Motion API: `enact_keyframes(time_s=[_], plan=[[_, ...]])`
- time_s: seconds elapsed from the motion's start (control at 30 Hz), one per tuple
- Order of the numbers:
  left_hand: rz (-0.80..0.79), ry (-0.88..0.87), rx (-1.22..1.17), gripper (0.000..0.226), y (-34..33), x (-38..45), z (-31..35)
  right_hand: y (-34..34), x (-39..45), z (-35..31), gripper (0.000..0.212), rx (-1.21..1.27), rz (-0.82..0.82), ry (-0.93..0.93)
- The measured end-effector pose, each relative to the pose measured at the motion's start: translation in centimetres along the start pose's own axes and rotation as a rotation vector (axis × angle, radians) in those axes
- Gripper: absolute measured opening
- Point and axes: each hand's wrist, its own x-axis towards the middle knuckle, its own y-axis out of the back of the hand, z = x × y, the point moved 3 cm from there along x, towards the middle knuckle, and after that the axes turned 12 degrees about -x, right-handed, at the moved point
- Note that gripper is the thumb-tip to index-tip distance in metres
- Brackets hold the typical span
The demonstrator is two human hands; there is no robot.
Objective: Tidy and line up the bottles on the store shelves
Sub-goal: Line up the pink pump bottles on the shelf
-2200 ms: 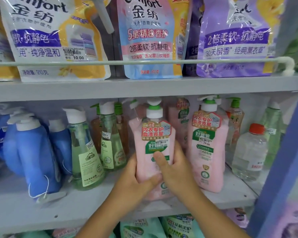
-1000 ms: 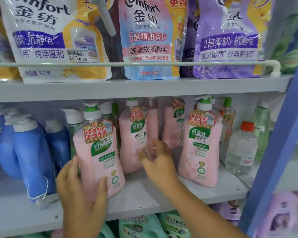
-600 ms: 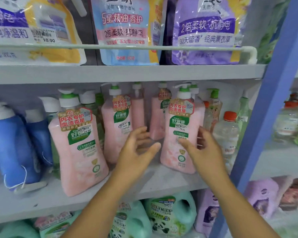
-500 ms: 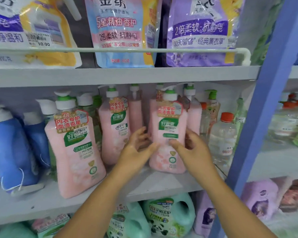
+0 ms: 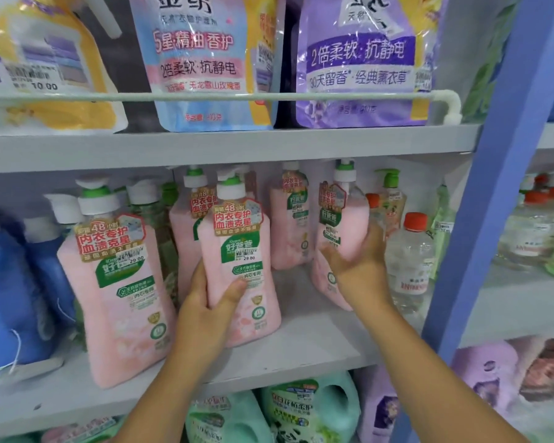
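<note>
Several pink pump bottles stand on the grey middle shelf [image 5: 301,356]. My left hand [image 5: 208,311] grips the middle pink bottle [image 5: 240,270] near the shelf's front, thumb across its label. My right hand [image 5: 359,266] holds another pink bottle [image 5: 339,231] further right, turned partly sideways and lifted or tilted. A third pink bottle [image 5: 115,292] stands alone at the front left. Two more pink bottles [image 5: 290,219] stand at the back.
Blue detergent jugs [image 5: 10,292] fill the left end. Green clear pump bottles [image 5: 151,215] stand behind. A clear bottle with a red cap [image 5: 410,260] is right of my right hand. A blue upright post [image 5: 493,174] bounds the shelf. Refill pouches [image 5: 205,59] hang above.
The bottle held in both hands has moved left and forward, now in my left hand alone. My right hand has let go and taken hold of another pink bottle further right.
</note>
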Motion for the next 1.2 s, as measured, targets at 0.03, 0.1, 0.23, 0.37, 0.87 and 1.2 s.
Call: enact_keyframes(time_s=[0.03,0.1,0.23,0.37,0.87,1.2], plan=[[-0.004,-0.009,-0.003,0.04,0.0,-0.1,0.0,-0.4,0.4,0.4,0.057,-0.024,-0.016,-0.01],[-0.007,-0.022,0.006,0.04,-0.1,-0.2,0.1,-0.9,1.3,1.1,0.052,-0.059,-0.082,-0.026],[0.067,-0.04,0.016,0.041,0.4,-0.5,-0.1,-1.2,2.2,1.8,0.047,0.029,-0.271,-0.083],[0.142,-0.085,0.023,0.045,0.7,-0.8,-0.1,-1.9,1.4,1.5,0.045,0.069,-0.345,-0.067],[0.24,-0.249,0.338,0.082,0.2,-1.1,0.6,-6.4,-2.0,-2.7,0.053,0.178,-0.562,0.023],[0.26,-0.225,0.338,0.088,0.3,-1.7,0.2,-6.9,5.2,-1.1,0.075,0.178,-0.122,-0.169]])
